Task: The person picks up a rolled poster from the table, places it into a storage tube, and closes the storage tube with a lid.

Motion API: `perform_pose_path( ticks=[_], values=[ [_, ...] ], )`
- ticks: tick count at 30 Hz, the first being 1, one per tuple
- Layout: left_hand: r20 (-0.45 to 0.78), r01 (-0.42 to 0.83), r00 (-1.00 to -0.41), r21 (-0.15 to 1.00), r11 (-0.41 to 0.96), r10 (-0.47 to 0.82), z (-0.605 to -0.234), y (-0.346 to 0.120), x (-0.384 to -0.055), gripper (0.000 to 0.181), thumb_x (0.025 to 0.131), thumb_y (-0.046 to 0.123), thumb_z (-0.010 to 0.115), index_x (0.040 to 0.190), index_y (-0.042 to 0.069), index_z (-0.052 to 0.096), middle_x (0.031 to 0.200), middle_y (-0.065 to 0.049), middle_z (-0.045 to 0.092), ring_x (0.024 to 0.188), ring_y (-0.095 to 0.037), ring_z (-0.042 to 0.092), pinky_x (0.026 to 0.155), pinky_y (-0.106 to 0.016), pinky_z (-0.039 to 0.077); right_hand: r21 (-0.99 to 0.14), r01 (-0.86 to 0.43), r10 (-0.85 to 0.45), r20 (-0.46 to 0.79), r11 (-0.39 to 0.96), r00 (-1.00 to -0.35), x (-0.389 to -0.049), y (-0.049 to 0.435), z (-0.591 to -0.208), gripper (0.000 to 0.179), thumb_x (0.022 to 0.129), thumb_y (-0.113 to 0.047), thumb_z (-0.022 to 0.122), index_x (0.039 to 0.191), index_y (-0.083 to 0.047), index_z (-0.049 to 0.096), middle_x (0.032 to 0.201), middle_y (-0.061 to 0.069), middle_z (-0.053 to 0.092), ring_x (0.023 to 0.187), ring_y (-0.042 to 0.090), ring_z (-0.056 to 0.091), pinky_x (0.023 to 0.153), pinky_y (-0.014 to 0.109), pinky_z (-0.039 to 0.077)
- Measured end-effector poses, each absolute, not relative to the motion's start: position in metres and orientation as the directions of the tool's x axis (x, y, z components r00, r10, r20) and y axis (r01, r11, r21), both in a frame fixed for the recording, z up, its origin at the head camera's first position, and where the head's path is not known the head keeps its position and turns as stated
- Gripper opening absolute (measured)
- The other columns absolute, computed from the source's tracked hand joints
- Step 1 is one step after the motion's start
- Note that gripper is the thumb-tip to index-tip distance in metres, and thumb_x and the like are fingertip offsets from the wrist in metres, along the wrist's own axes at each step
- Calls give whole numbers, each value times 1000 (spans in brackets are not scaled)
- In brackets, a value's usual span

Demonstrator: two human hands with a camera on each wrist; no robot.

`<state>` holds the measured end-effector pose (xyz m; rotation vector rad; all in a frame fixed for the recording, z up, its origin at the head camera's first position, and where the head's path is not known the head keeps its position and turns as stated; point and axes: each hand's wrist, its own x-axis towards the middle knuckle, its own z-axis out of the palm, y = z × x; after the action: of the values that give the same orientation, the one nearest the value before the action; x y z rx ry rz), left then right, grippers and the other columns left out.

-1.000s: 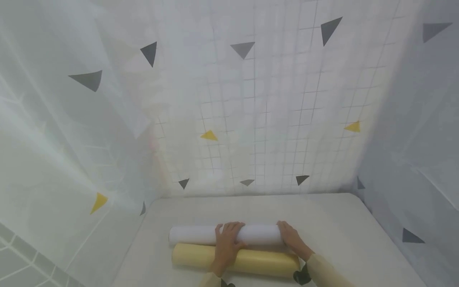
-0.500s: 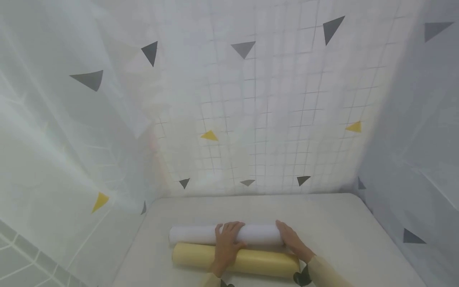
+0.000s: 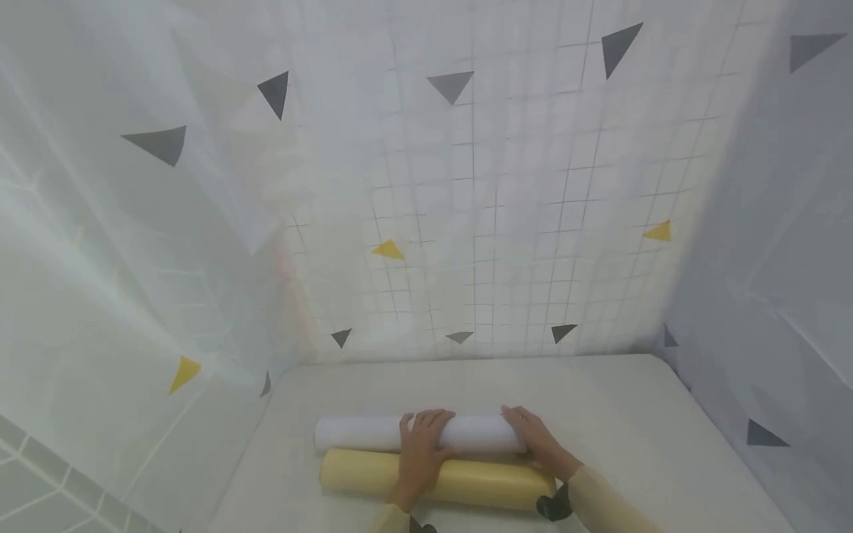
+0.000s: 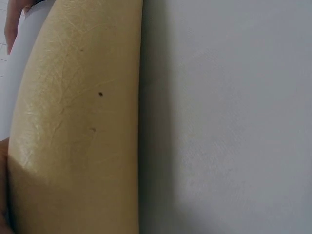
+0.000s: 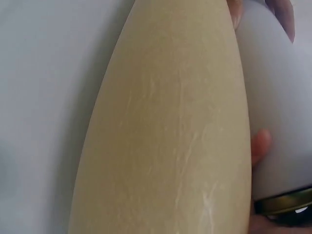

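A white roll (image 3: 363, 433) lies across the table, with a pale yellow roll (image 3: 363, 471) along its near side, close against it. My left hand (image 3: 422, 453) grips the white roll near its middle. Its fingers bend over the far side, and its thumb lies on the near side, between the rolls. Toward the right end, my right hand (image 3: 538, 438) also holds the white roll, fingers over the top. In the right wrist view its thumb (image 5: 261, 144) presses the white roll's near side, partly hidden by the yellow roll (image 5: 165, 107). Creases mark the yellow roll's surface.
The pale tabletop (image 3: 633, 414) extends around both rolls. Behind it hangs a translucent curtain (image 3: 453, 215) with grey and yellow triangles, which also encloses the left and right sides. Tiles show faintly through it.
My right hand has shifted slightly left along the top of the white roll. The left hand keeps its hold, and both rolls stay nearly where they were.
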<state>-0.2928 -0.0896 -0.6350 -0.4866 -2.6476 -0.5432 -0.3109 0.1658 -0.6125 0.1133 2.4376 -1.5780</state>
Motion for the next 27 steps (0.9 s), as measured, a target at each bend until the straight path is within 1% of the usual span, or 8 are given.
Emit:
perform_pose_path(
  ticks=[3,8,10,12,15,20,23,27],
  values=[
    [443,404,-860,287,868,254,-637,-90,-294,70,69,48,84,133,28,63,133,8,69,126,-18,60,113,-60,32,-870,240,-30,-279,431,-960,-313,162,-614,74,101,-64,45,130,4,56,123,24,64,109,32,63,99,54,54],
    [443,400,-862,295,868,247,-637,-90,-295,70,70,48,84,133,28,63,133,8,69,126,-17,60,113,-59,32,-875,286,29,-298,392,-954,-315,155,-616,79,97,-62,55,135,7,52,134,34,56,108,38,63,80,43,60],
    [441,398,-864,299,867,245,-636,-89,-296,70,70,47,84,134,28,63,133,8,69,126,-17,60,114,-59,32,-880,287,45,-292,379,-955,-315,154,-616,75,97,-59,56,135,6,52,137,35,53,112,41,61,83,44,60],
    [439,396,-865,297,869,244,-635,-89,-296,69,71,47,84,134,28,63,133,8,69,127,-17,60,114,-59,32,-885,276,51,-278,375,-959,-314,152,-614,71,99,-55,54,135,7,50,139,37,50,117,46,58,91,52,58],
    [436,394,-865,289,873,246,-634,-88,-297,69,71,47,84,134,28,63,134,8,69,127,-17,60,114,-60,32,-884,282,74,-275,372,-959,-314,149,-615,63,101,-48,52,134,6,50,142,37,48,123,50,55,99,56,53],
    [429,389,-870,298,872,242,-635,-87,-298,69,71,45,85,134,27,63,135,8,68,128,-17,59,114,-60,32,-879,291,115,-267,377,-957,-316,144,-616,52,102,-39,51,130,5,50,138,37,48,118,49,56,90,50,56],
    [438,391,-868,309,867,235,-635,-87,-297,69,70,44,86,132,27,63,134,7,68,127,-17,59,113,-60,32,-875,284,123,-256,392,-959,-317,143,-617,50,103,-38,49,128,5,50,136,37,50,117,49,56,90,49,56],
    [460,402,-856,309,862,234,-634,-88,-296,69,68,42,87,131,26,64,132,7,69,126,-18,59,112,-61,33,-879,287,113,-264,382,-958,-319,143,-618,52,103,-40,49,129,5,50,136,37,51,115,47,58,85,45,57]
  ],
)
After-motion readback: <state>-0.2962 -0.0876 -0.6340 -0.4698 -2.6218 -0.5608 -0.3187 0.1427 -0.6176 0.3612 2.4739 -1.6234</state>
